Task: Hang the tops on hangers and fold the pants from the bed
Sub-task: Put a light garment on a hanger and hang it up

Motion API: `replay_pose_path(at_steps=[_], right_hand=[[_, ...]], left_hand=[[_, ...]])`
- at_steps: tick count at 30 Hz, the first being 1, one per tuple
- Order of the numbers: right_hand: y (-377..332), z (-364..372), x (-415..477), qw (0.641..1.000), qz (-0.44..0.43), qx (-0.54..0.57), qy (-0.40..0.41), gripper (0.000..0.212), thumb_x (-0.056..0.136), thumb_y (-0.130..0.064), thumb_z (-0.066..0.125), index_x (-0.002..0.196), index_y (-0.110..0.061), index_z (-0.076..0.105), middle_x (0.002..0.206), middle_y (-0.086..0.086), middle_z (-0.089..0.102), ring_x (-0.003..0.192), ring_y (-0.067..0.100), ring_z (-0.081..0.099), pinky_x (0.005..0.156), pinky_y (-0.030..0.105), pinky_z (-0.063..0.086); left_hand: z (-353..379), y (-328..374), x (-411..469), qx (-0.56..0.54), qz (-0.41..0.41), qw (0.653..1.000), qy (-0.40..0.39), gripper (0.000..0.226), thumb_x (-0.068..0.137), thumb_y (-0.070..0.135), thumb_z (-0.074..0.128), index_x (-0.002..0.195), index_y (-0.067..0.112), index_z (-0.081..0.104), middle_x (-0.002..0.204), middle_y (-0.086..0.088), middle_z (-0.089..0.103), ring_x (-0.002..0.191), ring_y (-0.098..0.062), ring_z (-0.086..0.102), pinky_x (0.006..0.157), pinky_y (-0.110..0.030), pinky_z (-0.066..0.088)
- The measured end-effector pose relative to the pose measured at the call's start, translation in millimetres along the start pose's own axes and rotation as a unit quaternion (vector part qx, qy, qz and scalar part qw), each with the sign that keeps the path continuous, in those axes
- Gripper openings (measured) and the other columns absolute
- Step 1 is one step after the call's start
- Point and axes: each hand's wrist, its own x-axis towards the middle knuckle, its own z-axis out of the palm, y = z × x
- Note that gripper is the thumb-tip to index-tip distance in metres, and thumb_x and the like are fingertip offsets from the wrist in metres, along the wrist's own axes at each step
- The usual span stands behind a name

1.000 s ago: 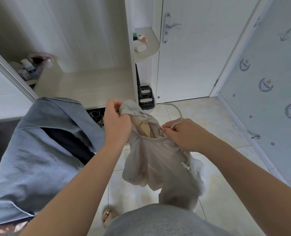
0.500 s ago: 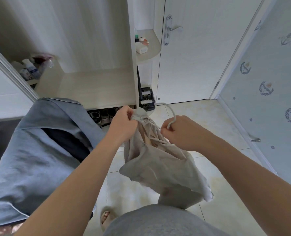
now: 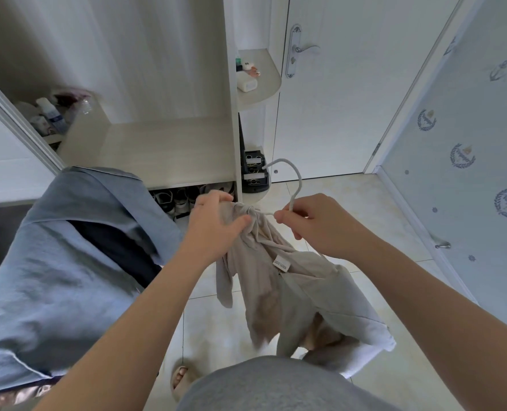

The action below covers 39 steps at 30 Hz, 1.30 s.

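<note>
We are gripping the bunched shoulder of the beige top [image 3: 279,286] with our left hand [image 3: 213,226], while our right hand [image 3: 314,223] is pinching the neck of the white hanger [image 3: 293,200], its hook pointing to twelve o'clock. The top is dangling below our hands, above the floor tiles [image 3: 350,203]. We are judging that loosening the left grip could let the fabric slide off the hidden hanger arm. A blue garment [image 3: 53,262] is crowding in at nine o'clock; the wardrobe shelf [image 3: 169,149] is lying at eleven.
</note>
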Motion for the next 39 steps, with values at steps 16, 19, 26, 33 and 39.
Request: replay_pose_path(at_steps=[16, 19, 26, 33, 39], right_hand=[[92, -12, -18, 0.986, 0.099, 0.085, 0.105, 0.011, 0.094, -0.032, 0.066, 0.102, -0.026, 0.069, 0.096, -0.010, 0.070, 0.089, 0.012, 0.065, 0.075, 0.026, 0.049], [105, -8, -19, 0.984, 0.109, 0.055, 0.132, 0.013, 0.096, -0.027, 0.062, 0.086, -0.022, 0.068, 0.076, -0.011, 0.064, 0.074, 0.014, 0.058, 0.064, 0.025, 0.040], [84, -8, -19, 0.992, 0.002, 0.079, 0.100, 0.023, 0.100, -0.021, 0.057, 0.081, -0.026, 0.070, 0.070, -0.013, 0.066, 0.068, 0.007, 0.056, 0.064, 0.025, 0.041], [69, -1, -14, 0.993, -0.002, 0.068, 0.099, 0.013, 0.099, -0.028, 0.060, 0.096, -0.039, 0.067, 0.095, -0.024, 0.067, 0.094, -0.003, 0.060, 0.077, 0.008, 0.039], [75, 2, -10, 1.000, 0.005, 0.003, 0.025, 0.015, 0.097, -0.035, 0.059, 0.089, -0.026, 0.068, 0.066, -0.006, 0.057, 0.058, 0.006, 0.044, 0.055, 0.016, 0.034]], left_hand=[[-28, -13, 11, 0.018, 0.046, 0.994, 0.098, 0.014, 0.098, 0.034, 0.061, 0.088, 0.033, 0.071, 0.067, 0.012, 0.063, 0.066, -0.006, 0.053, 0.072, -0.035, 0.043], [-31, -11, 11, 0.029, 0.045, 0.996, 0.077, 0.015, 0.097, 0.038, 0.061, 0.089, 0.033, 0.072, 0.066, 0.018, 0.064, 0.064, -0.001, 0.053, 0.071, -0.033, 0.042], [-37, 0, 3, -0.029, 0.067, 0.997, 0.010, 0.010, 0.093, 0.032, 0.069, 0.085, 0.035, 0.073, 0.081, 0.007, 0.071, 0.079, -0.014, 0.063, 0.072, -0.030, 0.048], [-32, 2, -4, -0.045, 0.071, 0.996, -0.004, 0.010, 0.093, 0.028, 0.070, 0.084, 0.025, 0.075, 0.080, -0.008, 0.070, 0.081, -0.030, 0.062, 0.072, -0.037, 0.050], [-31, -3, -8, -0.055, 0.086, 0.995, 0.017, 0.015, 0.092, 0.025, 0.072, 0.081, 0.035, 0.073, 0.079, 0.014, 0.070, 0.080, -0.008, 0.064, 0.074, -0.024, 0.049]])
